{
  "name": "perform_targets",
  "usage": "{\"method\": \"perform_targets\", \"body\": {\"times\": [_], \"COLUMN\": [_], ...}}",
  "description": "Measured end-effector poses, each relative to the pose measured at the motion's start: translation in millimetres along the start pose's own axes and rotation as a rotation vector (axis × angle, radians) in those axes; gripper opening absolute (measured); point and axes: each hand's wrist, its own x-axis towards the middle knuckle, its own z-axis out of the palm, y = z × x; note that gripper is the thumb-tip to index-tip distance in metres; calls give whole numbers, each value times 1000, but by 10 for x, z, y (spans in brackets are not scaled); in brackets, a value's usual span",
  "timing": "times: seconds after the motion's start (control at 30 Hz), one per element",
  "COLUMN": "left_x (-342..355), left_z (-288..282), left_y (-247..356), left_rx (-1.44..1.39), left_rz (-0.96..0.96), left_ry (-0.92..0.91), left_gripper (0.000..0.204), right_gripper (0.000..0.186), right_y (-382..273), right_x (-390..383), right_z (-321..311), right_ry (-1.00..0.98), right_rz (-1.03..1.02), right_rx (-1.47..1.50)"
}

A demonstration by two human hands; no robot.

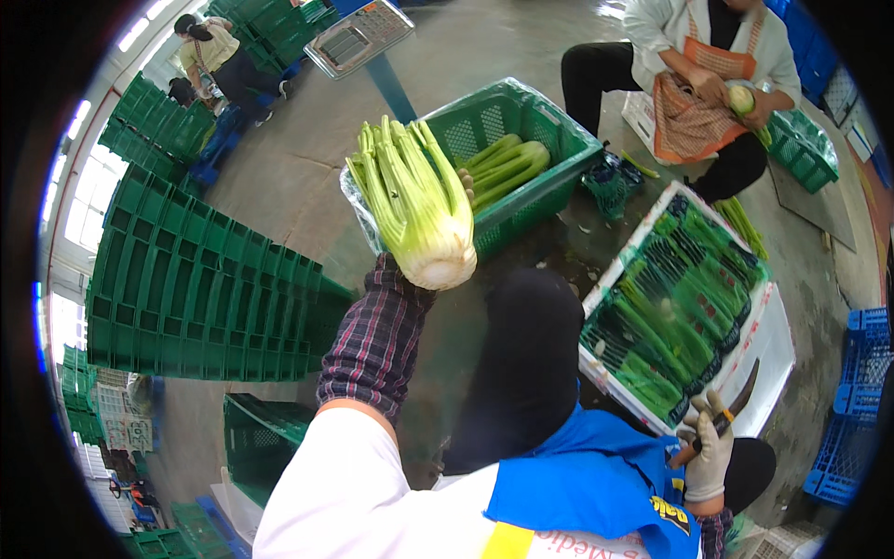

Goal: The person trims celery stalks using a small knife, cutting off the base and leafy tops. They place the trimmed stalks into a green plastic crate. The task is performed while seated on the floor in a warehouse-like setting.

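A large head of celery, pale at its cut base with trimmed green stalks, is held up over the near-left edge of a green crate. My left hand is wrapped round it from behind; only some fingertips show at its right side. In the crate, which has a clear plastic liner, lies more celery. At the lower right my right hand, in a whitish glove, grips a curved knife with a dark and orange handle, its blade pointing up and away from me.
A white foam box of bagged green vegetables stands right of my knee. Green crates are stacked at left. A scale stands beyond the celery crate. A seated co-worker handles a pale vegetable; another person bends at far left.
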Motion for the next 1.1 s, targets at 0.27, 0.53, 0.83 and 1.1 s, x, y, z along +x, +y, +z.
{"method": "perform_targets", "body": {"times": [0.27,0.53,0.83,1.1], "left_x": [1021,2044,2052,2402], "left_z": [-928,-2141,-3097,-3190], "left_y": [692,1235,1228,1130], "left_rx": [172,529,562,676], "left_rz": [-205,-531,-726,-796], "left_ry": [42,113,168,91], "left_gripper": [56,56,55,57], "right_gripper": [62,62,62,61], "right_y": [-12,-28,-22,10], "right_x": [270,896,1377,1530], "right_z": [76,387,620,779], "right_ry": [150,186,153,126], "right_rz": [204,307,367,397], "right_rx": [-237,-392,-480,-516]}}
